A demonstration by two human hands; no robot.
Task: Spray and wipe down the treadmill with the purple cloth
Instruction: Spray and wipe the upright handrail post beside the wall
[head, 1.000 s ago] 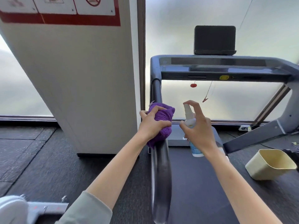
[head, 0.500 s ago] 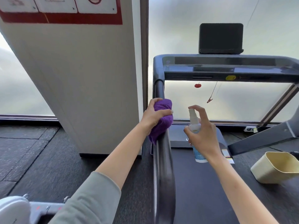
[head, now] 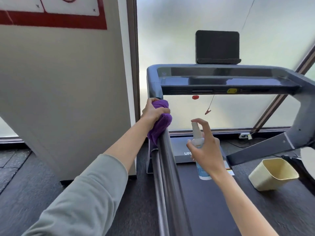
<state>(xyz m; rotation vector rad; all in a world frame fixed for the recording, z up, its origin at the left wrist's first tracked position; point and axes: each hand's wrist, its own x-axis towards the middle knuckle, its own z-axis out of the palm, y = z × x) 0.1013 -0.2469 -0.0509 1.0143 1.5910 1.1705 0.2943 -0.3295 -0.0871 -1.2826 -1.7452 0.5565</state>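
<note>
Left hand (head: 154,111) gripping purple cloth (head: 160,123) on the handrail (head: 167,167)
Right hand (head: 207,150) is grasping the spray bottle (head: 198,138); white pillar (head: 68,92) is crowding left, cream bin (head: 272,174) right.

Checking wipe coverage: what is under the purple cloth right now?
The purple cloth wraps the top of the treadmill's left handrail, gripped by the left hand. Bare rail shows below it; the part under the cloth is covered, so its state cannot be seen.
</note>
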